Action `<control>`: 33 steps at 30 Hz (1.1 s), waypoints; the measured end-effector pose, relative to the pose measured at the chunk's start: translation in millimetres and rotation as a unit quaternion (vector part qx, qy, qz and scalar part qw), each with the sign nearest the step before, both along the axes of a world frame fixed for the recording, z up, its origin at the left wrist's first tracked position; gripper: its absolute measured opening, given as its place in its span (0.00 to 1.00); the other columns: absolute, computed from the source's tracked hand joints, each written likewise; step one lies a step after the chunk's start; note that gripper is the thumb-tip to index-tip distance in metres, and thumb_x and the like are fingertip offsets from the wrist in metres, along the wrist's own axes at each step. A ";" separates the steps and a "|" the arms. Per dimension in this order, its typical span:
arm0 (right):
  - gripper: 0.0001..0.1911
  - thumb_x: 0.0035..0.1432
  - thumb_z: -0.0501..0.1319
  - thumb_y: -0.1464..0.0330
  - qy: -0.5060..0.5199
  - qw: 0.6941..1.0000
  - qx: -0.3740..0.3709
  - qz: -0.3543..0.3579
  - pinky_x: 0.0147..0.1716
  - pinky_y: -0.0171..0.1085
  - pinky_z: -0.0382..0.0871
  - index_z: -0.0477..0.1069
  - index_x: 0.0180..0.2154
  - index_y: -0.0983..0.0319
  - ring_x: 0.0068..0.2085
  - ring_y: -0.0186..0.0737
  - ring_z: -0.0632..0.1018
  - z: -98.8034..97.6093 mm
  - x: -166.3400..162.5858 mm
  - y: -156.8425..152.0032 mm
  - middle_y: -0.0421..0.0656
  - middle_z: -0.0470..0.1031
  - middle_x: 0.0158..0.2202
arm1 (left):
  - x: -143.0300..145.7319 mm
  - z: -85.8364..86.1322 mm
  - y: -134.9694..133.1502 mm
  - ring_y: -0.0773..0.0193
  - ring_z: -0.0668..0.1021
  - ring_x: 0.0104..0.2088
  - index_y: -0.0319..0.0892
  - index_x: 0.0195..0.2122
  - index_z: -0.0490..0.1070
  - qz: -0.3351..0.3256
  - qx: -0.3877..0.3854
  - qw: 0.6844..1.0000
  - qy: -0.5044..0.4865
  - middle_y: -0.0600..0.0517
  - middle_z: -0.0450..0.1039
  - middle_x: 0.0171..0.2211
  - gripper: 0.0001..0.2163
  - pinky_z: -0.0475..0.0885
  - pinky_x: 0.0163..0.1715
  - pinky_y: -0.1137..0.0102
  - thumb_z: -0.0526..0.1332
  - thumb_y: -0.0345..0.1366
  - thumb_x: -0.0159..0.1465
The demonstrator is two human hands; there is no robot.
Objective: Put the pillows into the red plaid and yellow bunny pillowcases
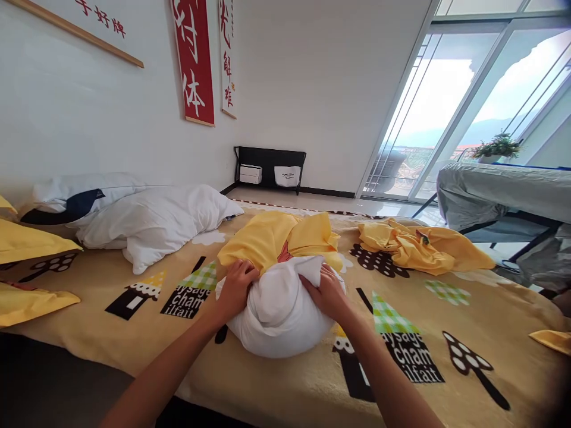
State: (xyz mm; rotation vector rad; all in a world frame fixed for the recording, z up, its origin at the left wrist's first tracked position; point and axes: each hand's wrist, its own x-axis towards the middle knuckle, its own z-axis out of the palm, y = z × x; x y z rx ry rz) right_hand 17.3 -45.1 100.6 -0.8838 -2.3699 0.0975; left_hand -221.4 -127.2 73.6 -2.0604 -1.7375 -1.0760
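A white pillow [285,324], bunched into a rounded bundle, lies in front of me on the patterned blanket. Its far end meets a yellow pillowcase [256,235] spread out beyond it; how far the pillow reaches inside cannot be made out. My left hand [238,288] is closed at the pillow's left side, where white and yellow cloth meet, its fingertips partly hidden. On the opposite side, my right hand [328,291] grips a raised white corner of the pillow between thumb and fingers.
Two white pillows [169,217] lie at the left by the wall, near yellow cloths [31,241]. A crumpled yellow pillowcase [428,246] rests on the blanket [200,374] at right. Beyond are a black rack [267,157], a covered table [504,184] and glass doors [437,113].
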 end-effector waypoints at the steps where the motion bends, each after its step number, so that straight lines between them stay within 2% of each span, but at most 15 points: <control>1: 0.19 0.65 0.49 0.60 -0.065 0.998 -0.019 -0.003 0.46 0.43 0.64 0.74 0.31 0.60 0.42 0.46 0.76 1.5 -8.9 3.2 0.49 0.78 0.35 | -3.2 0.8 1.9 0.59 0.69 0.37 0.43 0.28 0.67 -0.002 -0.004 1.000 -0.028 0.50 0.68 0.32 0.08 0.67 0.37 0.66 0.53 0.24 0.58; 4: 0.14 0.63 0.52 0.67 -0.219 0.972 -0.088 -0.018 0.38 0.38 0.63 0.73 0.31 0.63 0.39 0.44 0.76 -4.3 -22.6 8.1 0.50 0.78 0.35 | -3.2 5.8 10.6 0.61 0.71 0.34 0.42 0.29 0.65 0.033 -0.042 0.992 -0.115 0.52 0.68 0.31 0.07 0.67 0.35 0.67 0.54 0.23 0.53; 7: 0.12 0.61 0.52 0.71 -0.256 0.959 -0.118 -0.039 0.30 0.37 0.59 0.73 0.30 0.65 0.35 0.44 0.77 -13.3 -22.7 11.9 0.52 0.78 0.34 | 15.6 13.0 19.3 0.58 0.73 0.36 0.42 0.33 0.64 0.068 -0.079 0.990 -0.094 0.51 0.71 0.34 0.08 0.68 0.36 0.65 0.56 0.24 0.53; 10: 0.11 0.61 0.52 0.72 -0.274 0.953 -0.123 -0.036 0.31 0.37 0.58 0.72 0.36 0.66 0.38 0.44 0.77 -13.7 -21.6 12.7 0.52 0.77 0.38 | 40.1 17.8 25.5 0.54 0.73 0.42 0.43 0.37 0.65 0.085 -0.060 0.994 0.014 0.47 0.72 0.38 0.10 0.68 0.41 0.62 0.55 0.23 0.56; 13: 0.10 0.62 0.53 0.70 -0.289 0.950 -0.114 -0.017 0.35 0.37 0.60 0.72 0.39 0.64 0.42 0.48 0.77 -7.7 -24.8 4.4 0.53 0.76 0.41 | 54.1 18.1 30.3 0.55 0.72 0.44 0.43 0.39 0.65 0.071 -0.053 0.992 0.086 0.47 0.71 0.39 0.10 0.68 0.44 0.63 0.54 0.24 0.59; 17: 0.11 0.61 0.53 0.70 -0.296 0.950 -0.099 0.005 0.39 0.39 0.61 0.73 0.38 0.63 0.45 0.50 0.76 -3.3 -30.9 -9.8 0.53 0.77 0.41 | 57.0 15.5 36.5 0.57 0.75 0.43 0.43 0.43 0.66 0.076 -0.112 0.985 0.103 0.48 0.72 0.40 0.08 0.69 0.37 0.68 0.54 0.29 0.64; 21: 0.12 0.60 0.52 0.71 -0.280 0.954 -0.103 -0.015 0.37 0.40 0.63 0.74 0.38 0.64 0.43 0.51 0.77 -5.9 -33.1 -6.3 0.55 0.77 0.41 | 58.2 16.0 42.0 0.59 0.77 0.39 0.43 0.42 0.67 0.108 -0.155 0.979 0.071 0.49 0.75 0.35 0.07 0.67 0.34 0.70 0.53 0.30 0.65; 24: 0.11 0.59 0.53 0.71 -0.250 0.961 -0.110 -0.041 0.35 0.38 0.62 0.74 0.37 0.64 0.42 0.49 0.78 -8.2 -33.4 3.3 0.54 0.78 0.41 | 58.8 19.8 44.2 0.60 0.77 0.37 0.44 0.42 0.68 0.073 -0.113 0.991 0.020 0.51 0.75 0.33 0.07 0.66 0.34 0.71 0.56 0.32 0.64; 27: 0.11 0.61 0.53 0.69 -0.191 0.971 -0.113 -0.094 0.34 0.37 0.61 0.74 0.37 0.63 0.42 0.47 0.78 -12.4 -30.5 7.1 0.51 0.78 0.41 | 55.9 24.6 40.8 0.65 0.76 0.31 0.44 0.37 0.70 -0.013 -0.096 0.994 -0.049 0.55 0.74 0.29 0.04 0.64 0.31 0.74 0.58 0.36 0.63; 30: 0.14 0.63 0.49 0.68 -0.119 0.970 -0.111 -0.180 0.33 0.38 0.60 0.73 0.36 0.64 0.40 0.47 0.77 -24.2 -21.4 2.0 0.52 0.78 0.38 | 52.8 26.8 32.7 0.67 0.74 0.28 0.43 0.30 0.70 -0.091 -0.133 0.984 -0.078 0.57 0.73 0.25 0.10 0.61 0.28 0.75 0.58 0.42 0.64; 33: 0.14 0.63 0.49 0.67 -0.051 0.962 -0.102 -0.249 0.31 0.38 0.60 0.72 0.34 0.63 0.36 0.46 0.76 -41.0 -7.7 -5.7 0.50 0.78 0.33 | 54.5 25.5 26.8 0.66 0.75 0.29 0.43 0.31 0.72 -0.124 -0.172 0.975 -0.062 0.56 0.76 0.28 0.11 0.60 0.28 0.74 0.56 0.44 0.64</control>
